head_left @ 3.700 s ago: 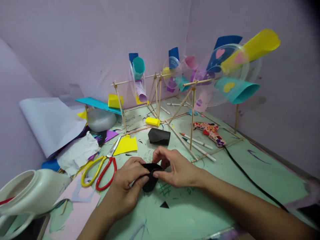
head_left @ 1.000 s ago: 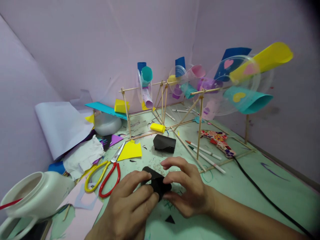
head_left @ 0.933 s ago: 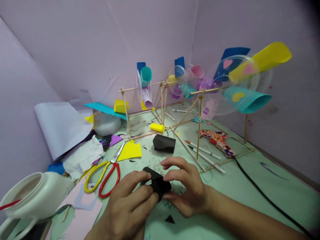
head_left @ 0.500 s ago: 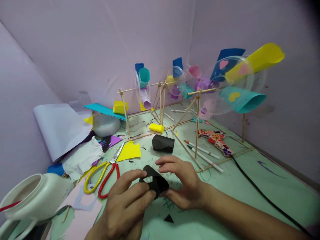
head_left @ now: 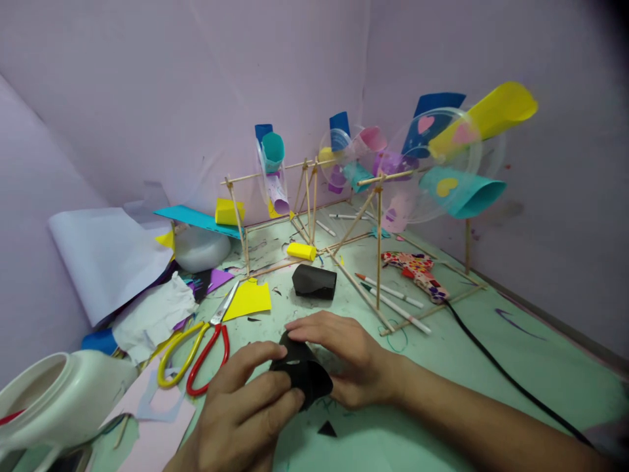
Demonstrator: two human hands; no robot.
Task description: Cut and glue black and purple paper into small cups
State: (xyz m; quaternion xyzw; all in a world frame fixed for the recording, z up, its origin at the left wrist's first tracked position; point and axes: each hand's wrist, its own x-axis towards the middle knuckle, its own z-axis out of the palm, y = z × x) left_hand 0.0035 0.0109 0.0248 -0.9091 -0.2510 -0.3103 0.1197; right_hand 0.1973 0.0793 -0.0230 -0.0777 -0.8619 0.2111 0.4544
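A piece of black paper (head_left: 303,373), curled into a tube, is gripped between my two hands over the near part of the table. My left hand (head_left: 250,400) closes its fingers on the tube's left side. From the right, my right hand (head_left: 346,357) curves round it, with fingertips on its upper edge and the thumb near its open end. A finished-looking black paper tube (head_left: 314,282) lies just beyond my hands, and a small yellow paper tube (head_left: 301,252) behind that. A black paper triangle (head_left: 327,429) rests below my hands.
Scissors (head_left: 201,351) with yellow and red handles lie on the left beside yellow paper (head_left: 249,298). A white mug-like vessel (head_left: 93,387) tips at lower left. Stick frames (head_left: 379,249) carry clear discs with coloured paper tubes. A flower-patterned glue gun (head_left: 417,272) trails a black cord (head_left: 501,367).
My right fingers have come down onto the black paper, and the gap in it has narrowed to a slit. The whole scene has shifted slightly left in view.
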